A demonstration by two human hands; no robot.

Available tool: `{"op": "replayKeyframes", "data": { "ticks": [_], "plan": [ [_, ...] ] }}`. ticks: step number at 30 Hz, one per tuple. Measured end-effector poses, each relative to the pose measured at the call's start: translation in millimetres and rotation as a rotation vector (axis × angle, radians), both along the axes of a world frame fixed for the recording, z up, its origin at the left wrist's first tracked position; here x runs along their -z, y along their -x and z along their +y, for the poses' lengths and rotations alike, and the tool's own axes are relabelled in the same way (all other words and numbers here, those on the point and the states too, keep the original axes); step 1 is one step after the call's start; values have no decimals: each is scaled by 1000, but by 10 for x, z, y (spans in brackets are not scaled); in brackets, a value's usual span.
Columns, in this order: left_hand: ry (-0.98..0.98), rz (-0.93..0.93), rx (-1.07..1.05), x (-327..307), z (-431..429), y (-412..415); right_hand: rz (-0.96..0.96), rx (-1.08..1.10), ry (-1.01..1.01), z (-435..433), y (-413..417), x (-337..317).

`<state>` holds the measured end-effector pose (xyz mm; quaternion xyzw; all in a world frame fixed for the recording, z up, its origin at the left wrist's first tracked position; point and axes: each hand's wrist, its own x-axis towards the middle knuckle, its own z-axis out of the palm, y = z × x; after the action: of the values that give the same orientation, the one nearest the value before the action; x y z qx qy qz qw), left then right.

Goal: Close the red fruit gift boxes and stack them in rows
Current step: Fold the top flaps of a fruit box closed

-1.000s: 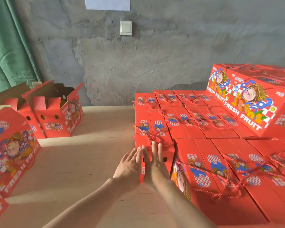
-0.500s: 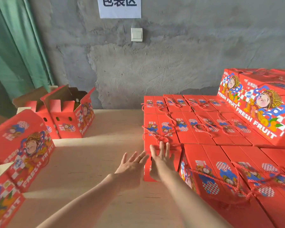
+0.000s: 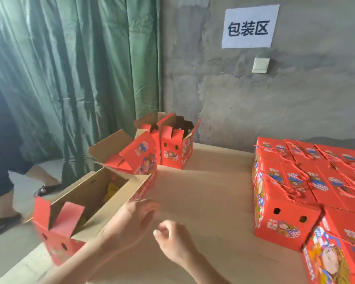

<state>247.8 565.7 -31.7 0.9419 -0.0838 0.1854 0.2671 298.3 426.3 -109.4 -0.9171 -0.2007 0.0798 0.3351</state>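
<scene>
Several closed red fruit gift boxes (image 3: 307,181) with rope handles stand in rows at the table's right side. An open red gift box (image 3: 86,203) lies at the near left with its flaps up and something yellow inside. Behind it stand a second open box (image 3: 135,154) and a third open box (image 3: 176,146). My left hand (image 3: 135,218) hovers beside the near open box's right flap, blurred, fingers loosely curled, holding nothing. My right hand (image 3: 172,240) hangs over the bare table with fingers curled and nothing in it.
The wooden table (image 3: 203,193) runs to a grey concrete wall with a paper sign (image 3: 249,27) and a light switch (image 3: 260,65). A green curtain (image 3: 74,68) hangs at the left. Another person's legs (image 3: 6,181) stand on the floor at the far left.
My view has swung left from the closed rows to the open boxes. Both hands left the closed box they pressed and moved left over the table, fingers now curled.
</scene>
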Motion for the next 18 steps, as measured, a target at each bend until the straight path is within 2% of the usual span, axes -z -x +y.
{"op": "replayKeyframes", "data": {
  "ticks": [3,5,8,13,15,18],
  "plan": [
    [68,-67,-138,-130,612,338,449,-43,-207,577,346,-8],
    [107,-93,-244,-201,956,478,766,8,-419,883,442,-171],
    [156,-106,-362,-255,1353,602,997,140,-651,1306,510,-373],
    [216,-99,-411,-189,1767,706,869,344,-700,1664,584,-441],
    [232,-86,-415,-158,1866,710,794,346,-700,1638,568,-474],
    [207,-34,-412,-117,1957,649,657,322,-582,1496,521,-551]
  ]
}}
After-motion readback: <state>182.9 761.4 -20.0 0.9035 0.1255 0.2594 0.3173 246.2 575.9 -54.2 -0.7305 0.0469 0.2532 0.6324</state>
